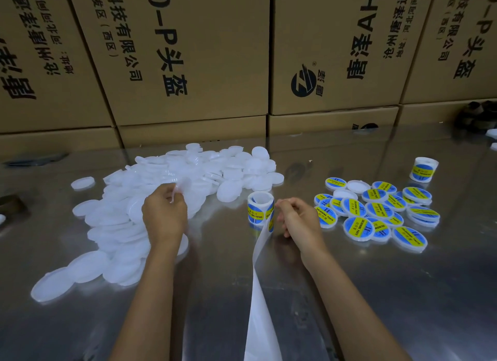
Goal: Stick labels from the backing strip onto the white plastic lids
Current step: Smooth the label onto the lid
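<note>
A big heap of plain white plastic lids [188, 172] covers the left half of the metal table [376, 280]. My left hand [164, 213] is over that heap and pinches one white lid [183, 186] by its edge, tilted up. A roll of blue and yellow labels [259, 207] stands upright in the middle. Its empty white backing strip [259, 293] trails toward me. My right hand [298, 215] is beside the roll, fingertips pinched at a label on the strip's edge [271, 218]. Several labelled lids [376, 213] lie in a pile at the right.
A second label roll [423, 170] stands at the far right behind the labelled pile. Large cardboard boxes [188, 65] form a wall along the table's back edge. A dark object [476, 116] sits at the back right corner.
</note>
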Tool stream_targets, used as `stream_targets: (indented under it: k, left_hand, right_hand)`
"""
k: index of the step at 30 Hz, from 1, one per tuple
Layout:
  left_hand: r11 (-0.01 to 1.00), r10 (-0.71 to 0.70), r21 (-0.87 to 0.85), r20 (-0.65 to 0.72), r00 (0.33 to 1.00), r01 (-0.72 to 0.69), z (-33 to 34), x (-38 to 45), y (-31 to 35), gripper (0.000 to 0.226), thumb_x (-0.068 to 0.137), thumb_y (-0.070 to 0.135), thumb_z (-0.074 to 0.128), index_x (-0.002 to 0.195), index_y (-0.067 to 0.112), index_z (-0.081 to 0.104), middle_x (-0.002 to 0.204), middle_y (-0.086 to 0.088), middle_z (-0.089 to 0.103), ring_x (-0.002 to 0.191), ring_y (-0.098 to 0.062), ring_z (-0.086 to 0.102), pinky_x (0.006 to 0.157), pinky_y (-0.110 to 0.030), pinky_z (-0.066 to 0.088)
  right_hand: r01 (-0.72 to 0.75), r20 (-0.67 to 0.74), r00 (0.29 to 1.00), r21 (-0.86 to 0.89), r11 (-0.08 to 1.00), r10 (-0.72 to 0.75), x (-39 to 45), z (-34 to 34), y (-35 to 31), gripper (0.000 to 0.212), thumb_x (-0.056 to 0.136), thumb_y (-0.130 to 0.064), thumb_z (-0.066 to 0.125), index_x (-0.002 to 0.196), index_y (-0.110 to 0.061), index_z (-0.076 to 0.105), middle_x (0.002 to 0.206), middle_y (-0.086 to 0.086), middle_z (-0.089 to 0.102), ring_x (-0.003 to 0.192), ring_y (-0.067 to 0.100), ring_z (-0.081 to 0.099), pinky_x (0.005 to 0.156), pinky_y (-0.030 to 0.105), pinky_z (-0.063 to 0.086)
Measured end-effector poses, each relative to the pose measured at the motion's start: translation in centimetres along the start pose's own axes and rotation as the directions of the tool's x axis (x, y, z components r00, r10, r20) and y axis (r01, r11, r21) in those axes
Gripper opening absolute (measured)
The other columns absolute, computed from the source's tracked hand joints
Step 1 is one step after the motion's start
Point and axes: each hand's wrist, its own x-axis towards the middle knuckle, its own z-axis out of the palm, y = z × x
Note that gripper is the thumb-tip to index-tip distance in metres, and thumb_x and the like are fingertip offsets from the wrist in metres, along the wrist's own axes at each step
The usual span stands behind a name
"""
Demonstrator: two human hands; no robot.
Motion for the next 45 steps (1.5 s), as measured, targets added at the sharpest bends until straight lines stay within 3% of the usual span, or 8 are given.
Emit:
stream_targets:
  k: [4, 8, 15, 18, 22, 32, 38, 45]
  left_hand:
    - [0.979, -0.101, -0.176, 0.051, 0.994, 0.108, -0.2, 0.1, 1.1, 0.021, 0.096, 0.014, 0.060, 0.112, 0.012, 0.073, 0.104, 0.001, 0.072, 0.099, -0.018, 0.065, 0.084, -0.024, 0.042]
    - [0.758, -0.190, -0.496, 0.453, 0.871, 0.423, -0.1, -0.6, 2.2, 0.014, 0.090, 0.010, 0.070, 0.103, 0.015, 0.074, 0.096, -0.002, 0.076, 0.079, -0.013, 0.071, 0.074, -0.025, 0.053]
    - [0.812, 0.030, -0.446, 0.676, 0.737, 0.376, 1.7, -3.7, 4.5, 0.011, 0.087, 0.014, 0.075, 0.098, 0.017, 0.076, 0.081, 0.002, 0.076, 0.073, -0.009, 0.070, 0.064, -0.019, 0.055]
    - [0.778, 0.065, -0.479, 0.705, 0.707, 0.407, 2.0, -4.2, 5.0, 0.017, 0.090, 0.012, 0.071, 0.106, 0.008, 0.074, 0.084, -0.003, 0.076, 0.071, -0.010, 0.067, 0.062, -0.021, 0.054]
    - [0.783, 0.085, -0.471, 0.729, 0.679, 0.407, 2.1, -4.8, 5.5, 0.023, 0.092, 0.005, 0.066, 0.115, 0.010, 0.072, 0.102, -0.007, 0.077, 0.084, -0.017, 0.072, 0.067, -0.025, 0.055]
    - [0.826, 0.060, -0.448, 0.675, 0.736, 0.343, 2.9, -5.2, 5.2, 0.041, 0.092, -0.004, 0.062, 0.117, 0.028, 0.070, 0.108, -0.002, 0.072, 0.076, -0.016, 0.074, 0.081, -0.034, 0.061]
    - [0.848, 0.031, -0.418, 0.653, 0.757, 0.325, 3.0, -5.0, 5.1, 0.037, 0.091, -0.005, 0.059, 0.114, 0.023, 0.066, 0.116, -0.007, 0.064, 0.097, -0.026, 0.070, 0.064, -0.026, 0.059]
    - [0.910, 0.074, -0.360, 0.632, 0.771, 0.207, 2.8, -5.1, 5.0, 0.040, 0.089, -0.005, 0.051, 0.104, 0.028, 0.065, 0.115, -0.010, 0.067, 0.091, -0.026, 0.070, 0.055, -0.029, 0.056]
  right_hand:
    - [0.033, -0.015, 0.999, 0.001, 0.999, -0.033, 0.1, 0.0, 0.2, 0.014, 0.092, -0.019, 0.060, 0.079, -0.014, 0.065, 0.058, -0.007, 0.059, 0.055, 0.011, 0.049, 0.051, 0.027, 0.039]
    - [0.252, -0.068, 0.965, -0.018, 0.968, -0.252, -0.1, 0.3, 0.1, 0.009, 0.090, -0.022, 0.067, 0.082, -0.020, 0.064, 0.065, -0.013, 0.063, 0.063, 0.002, 0.056, 0.063, 0.021, 0.044]
    - [0.469, -0.035, 0.867, -0.273, 0.840, -0.496, -1.4, 1.0, -0.2, 0.048, 0.073, -0.079, 0.060, 0.093, -0.036, 0.057, 0.067, -0.006, 0.056, 0.064, 0.010, 0.054, 0.061, 0.030, 0.048]
    - [0.480, -0.030, 0.868, -0.202, 0.854, -0.495, -1.4, 0.8, -0.4, 0.029, 0.083, -0.058, 0.063, 0.090, -0.030, 0.059, 0.067, -0.004, 0.059, 0.060, 0.009, 0.053, 0.062, 0.039, 0.051]
    - [0.446, -0.040, 0.894, -0.028, 0.894, -0.447, -1.2, 0.6, -0.7, 0.011, 0.088, -0.026, 0.072, 0.086, -0.023, 0.061, 0.068, 0.006, 0.060, 0.057, 0.005, 0.051, 0.052, 0.018, 0.045]
    - [0.356, -0.091, 0.932, 0.032, 0.934, -0.352, -0.3, -0.5, -0.9, 0.032, 0.086, 0.006, 0.051, 0.100, -0.019, 0.064, 0.088, 0.003, 0.069, 0.080, 0.016, 0.060, 0.071, 0.015, 0.047]
    - [0.082, 0.279, 0.958, -0.065, 0.994, -0.061, 0.3, -0.8, 0.2, 0.048, 0.082, 0.003, 0.069, 0.120, -0.022, 0.054, 0.108, -0.006, 0.064, 0.100, 0.005, 0.063, 0.068, 0.007, 0.047]
    - [0.236, 0.195, 0.962, -0.244, 0.940, -0.191, 0.2, 0.1, 1.3, 0.043, 0.075, -0.020, 0.084, 0.104, -0.033, 0.054, 0.095, -0.011, 0.067, 0.091, 0.008, 0.067, 0.086, 0.029, 0.054]
